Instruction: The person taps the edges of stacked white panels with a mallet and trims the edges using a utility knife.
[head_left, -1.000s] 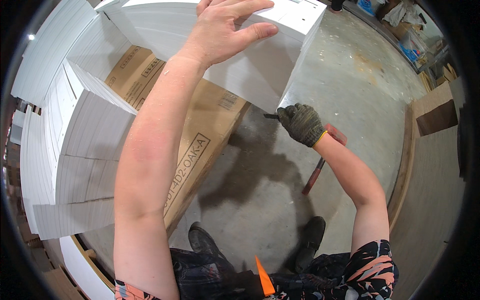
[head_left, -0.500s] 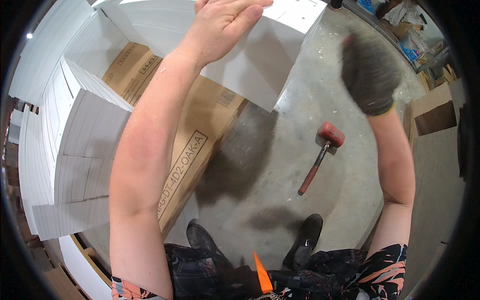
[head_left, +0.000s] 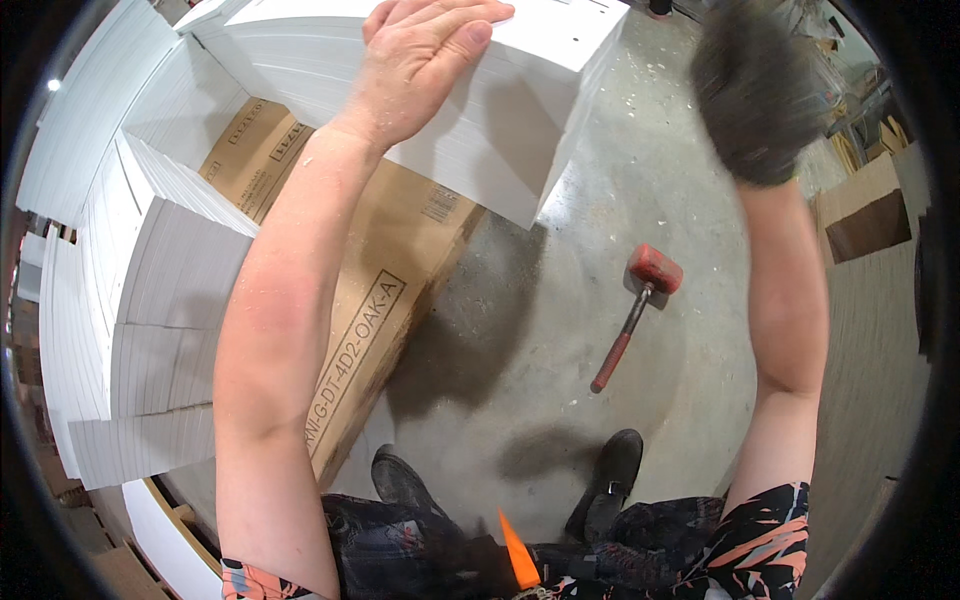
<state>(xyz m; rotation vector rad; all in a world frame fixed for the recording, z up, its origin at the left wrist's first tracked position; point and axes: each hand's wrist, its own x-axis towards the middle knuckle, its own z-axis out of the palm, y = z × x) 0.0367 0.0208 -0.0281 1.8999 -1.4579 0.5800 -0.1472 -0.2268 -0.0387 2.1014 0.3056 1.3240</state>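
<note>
My bare left hand (head_left: pixel 425 70) rests on the top edge of a tall stack of white boards (head_left: pixel 520 130), its fingers stretched out and close together. Up at the right, my right hand (head_left: pixel 755 100) is raised over the floor, apart from the stack. It wears a dark knitted glove and is smeared by motion, so its fingers cannot be made out. Between my arms a mallet (head_left: pixel 655 270) with a red head and red grip lies on the concrete floor, touched by neither hand.
Under the stack lies a flat brown cardboard package (head_left: pixel 425 235). Further white board stacks (head_left: pixel 175 300) stand at the left. A cardboard box (head_left: pixel 865 220) is at the right, with clutter behind it. My shoes (head_left: pixel 612 475) are on the floor, and an orange pointed piece (head_left: pixel 517 558) shows at my waist.
My gloved right hand has moved up and slightly right, farther from the mallet. My left hand keeps its place on the stack while the whole view has shifted slightly.
</note>
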